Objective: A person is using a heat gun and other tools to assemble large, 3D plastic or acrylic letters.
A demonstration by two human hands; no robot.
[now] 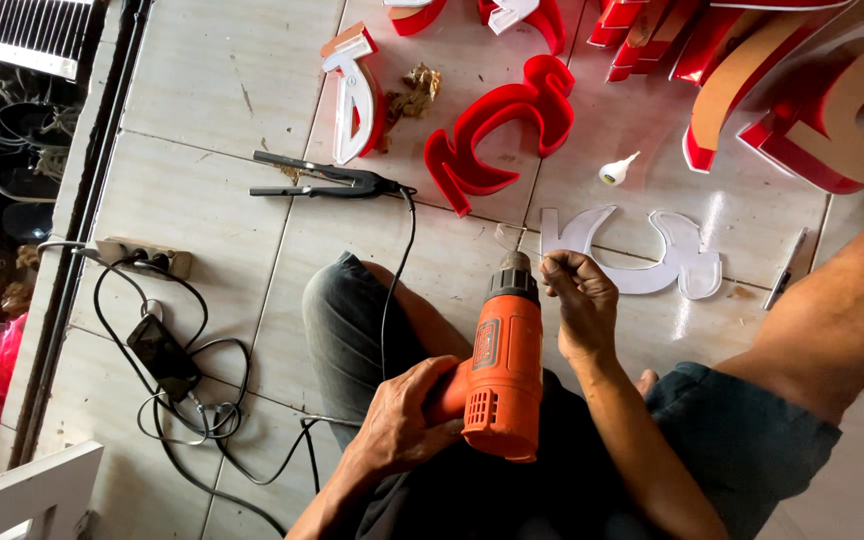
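Observation:
I sit on a tiled floor with an orange heat gun (504, 370) over my lap, its dark nozzle pointing away from me. My left hand (402, 420) grips the gun's handle from the left. Just right of the nozzle tip, my right hand (577, 300) pinches a thin clear plastic strip (508, 236) that curves out in front of the nozzle. A flat clear cut-out shape (652, 262) lies on the tiles just beyond my right hand.
A red channel letter (502, 130) lies ahead, with more red letters (802, 110) at the far right. Also on the floor are a small glue bottle (617, 170), a black clamp-like corded tool (327, 180), a power strip (142, 258), tangled cables (192, 410) and a thin knife-like tool (785, 270).

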